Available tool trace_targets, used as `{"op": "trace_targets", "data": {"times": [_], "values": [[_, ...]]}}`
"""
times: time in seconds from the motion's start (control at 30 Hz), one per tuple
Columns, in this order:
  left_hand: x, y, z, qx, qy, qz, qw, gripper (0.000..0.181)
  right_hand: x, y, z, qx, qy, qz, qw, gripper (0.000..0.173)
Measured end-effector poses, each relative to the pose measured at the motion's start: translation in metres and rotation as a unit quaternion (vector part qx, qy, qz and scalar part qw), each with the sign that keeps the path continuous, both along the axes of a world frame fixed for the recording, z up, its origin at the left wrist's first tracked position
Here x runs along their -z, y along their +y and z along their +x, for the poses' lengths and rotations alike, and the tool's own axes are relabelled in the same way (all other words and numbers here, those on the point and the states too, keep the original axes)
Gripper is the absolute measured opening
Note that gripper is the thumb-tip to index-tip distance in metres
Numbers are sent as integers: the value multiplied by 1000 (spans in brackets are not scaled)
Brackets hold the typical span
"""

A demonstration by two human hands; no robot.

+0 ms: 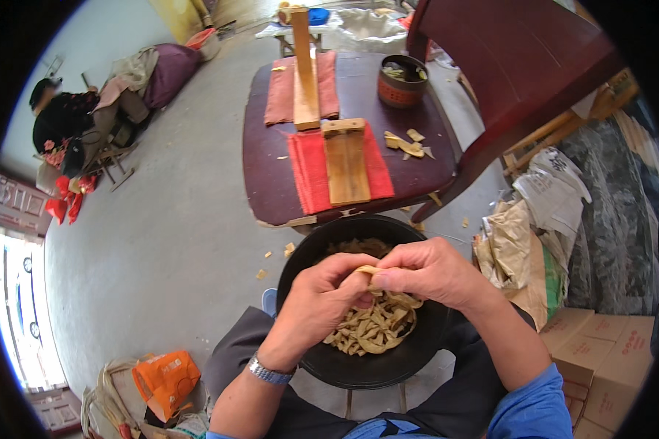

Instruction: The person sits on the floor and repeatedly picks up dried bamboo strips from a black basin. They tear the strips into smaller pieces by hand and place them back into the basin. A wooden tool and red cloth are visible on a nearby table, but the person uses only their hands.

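Note:
My left hand [321,299] and my right hand [434,274] meet above a round black basin [357,376] near my lap. Between their fingertips they pinch a pale tan, soft-looking strip [367,269], bent over the left fingers. I cannot tell its material. A heap of similar curled tan strips [370,329] lies inside the basin, partly covered by my hands. A silver metal-band watch [269,370] circles my left wrist. The basin's far inner side holds more scraps, dim in shadow.
A dark red wooden chair [263,186] stands beyond the basin. Its seat bears wooden tools [348,170] on red cloths [310,181], a dark bowl [401,90] and tan scraps [403,144]. Cardboard boxes [598,351] flank my right; an orange bag [167,381] lies left. A person [66,123] sits far left.

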State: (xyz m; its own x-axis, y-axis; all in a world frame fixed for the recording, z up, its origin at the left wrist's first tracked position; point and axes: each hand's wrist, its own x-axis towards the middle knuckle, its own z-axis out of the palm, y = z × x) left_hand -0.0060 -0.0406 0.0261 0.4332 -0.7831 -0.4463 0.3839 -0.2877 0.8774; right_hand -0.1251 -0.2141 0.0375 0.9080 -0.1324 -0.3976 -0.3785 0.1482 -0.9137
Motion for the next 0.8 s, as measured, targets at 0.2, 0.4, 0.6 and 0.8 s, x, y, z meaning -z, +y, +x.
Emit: {"op": "trace_targets", "data": {"times": [0.2,0.4,0.6,0.8], "values": [[10,-3,-7,-74,-242,-2,967,17,18,14,-4,104,-16,245,964,26],[18,3,-1,-65,-32,-48,996,15,13,11,-1,47,-49,208,976,27],[8,0,-6,-54,-16,-77,995,20,17,9,3,44,-96,106,989,27],[20,-1,-7,-42,-184,-40,981,14,40,6,3,47,-198,-192,960,30]]}}
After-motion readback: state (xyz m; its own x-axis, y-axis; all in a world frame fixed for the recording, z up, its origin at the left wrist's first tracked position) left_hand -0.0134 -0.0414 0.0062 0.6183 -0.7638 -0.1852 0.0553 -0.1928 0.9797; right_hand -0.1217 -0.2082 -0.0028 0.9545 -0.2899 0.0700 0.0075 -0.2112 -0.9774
